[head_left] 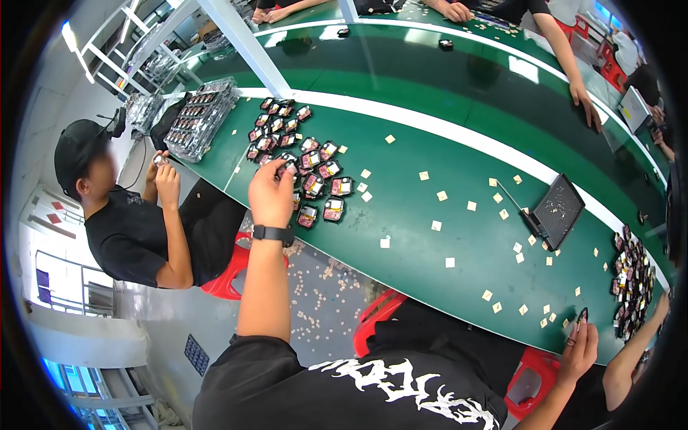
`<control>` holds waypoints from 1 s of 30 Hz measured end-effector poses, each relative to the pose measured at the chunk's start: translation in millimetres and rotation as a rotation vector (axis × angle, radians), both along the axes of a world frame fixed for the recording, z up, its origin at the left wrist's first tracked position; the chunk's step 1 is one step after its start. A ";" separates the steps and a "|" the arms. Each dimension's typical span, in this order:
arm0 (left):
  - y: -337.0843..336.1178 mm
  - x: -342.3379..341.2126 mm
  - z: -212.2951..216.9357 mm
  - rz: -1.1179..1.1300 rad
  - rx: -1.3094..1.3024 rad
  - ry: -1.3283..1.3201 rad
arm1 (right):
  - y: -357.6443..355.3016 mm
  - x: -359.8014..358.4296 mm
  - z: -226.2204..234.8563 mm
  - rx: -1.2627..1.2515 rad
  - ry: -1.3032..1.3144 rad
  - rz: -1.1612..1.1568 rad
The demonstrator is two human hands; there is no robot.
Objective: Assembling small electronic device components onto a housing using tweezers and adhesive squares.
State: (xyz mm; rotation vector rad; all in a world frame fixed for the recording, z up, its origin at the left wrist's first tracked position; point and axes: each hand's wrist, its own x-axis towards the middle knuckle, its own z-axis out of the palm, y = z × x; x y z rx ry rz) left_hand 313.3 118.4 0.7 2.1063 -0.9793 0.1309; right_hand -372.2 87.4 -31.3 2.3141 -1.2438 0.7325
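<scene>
Pinching a thin dark piece (583, 314) in the right hand (582, 345), nearer than the black tray (562, 209) and slightly to its right. Fingertips narrowed and pointing up, probably gripping low to leave most of the piece free; cannot tell its exact kind. Well left of the black tray, gripping a black unit (289, 163) with narrowed fingers of the left hand (271, 197); cannot tell whether lifted clear of the neighbours.

Around that grip, grouped loosely in a cluster of black units (333, 208), mostly label up, perhaps for picking singly by the rim. Between there and the black tray, strewn flat across the green table (408, 215), many pale squares (450, 262), thickest just beside and in front of the tray. Likely to slip under anything slid across.

Directly right of the black tray, heaped on edge and overlapping, a pile of dark units (631, 287), seemingly stacked tight to save room. Jutting from the tray's left side, a thin strip (510, 195), apt to catch a sleeve.

Farther left of the black tray, sitting beside the table, a co-worker (129, 215) with a small object in raised fingers. Beyond, bagged trays (204, 118) in clear plastic. Behind the black tray, barring the far side, a white rail (444, 136), then a green conveyor (430, 79) and another person's arm (562, 54) reaching over.
</scene>
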 end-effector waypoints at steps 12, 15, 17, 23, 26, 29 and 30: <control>-23.7 -27.3 22.2 -0.023 0.036 -0.615 | 10.7 71.9 51.3 -0.061 -0.011 0.191; -39.0 -120.6 33.8 -0.462 -0.073 -0.012 | -1.2 94.9 59.6 -0.147 0.018 0.286; -44.5 -192.0 51.2 -0.949 -0.011 0.569 | -7.4 110.9 63.2 -0.213 0.003 0.345; -92.6 -298.7 32.3 -1.368 0.615 1.698 | -30.7 156.4 66.1 -0.288 -0.054 0.448; -119.0 -316.7 26.0 -1.438 0.604 1.675 | -31.4 157.8 60.7 -0.152 -0.056 0.369; -128.1 -313.0 6.8 -1.422 0.496 1.616 | -25.3 150.5 55.7 0.025 -0.256 0.274; -132.4 -311.2 -3.3 -1.442 0.463 1.542 | -20.5 148.1 56.9 0.098 -0.318 0.202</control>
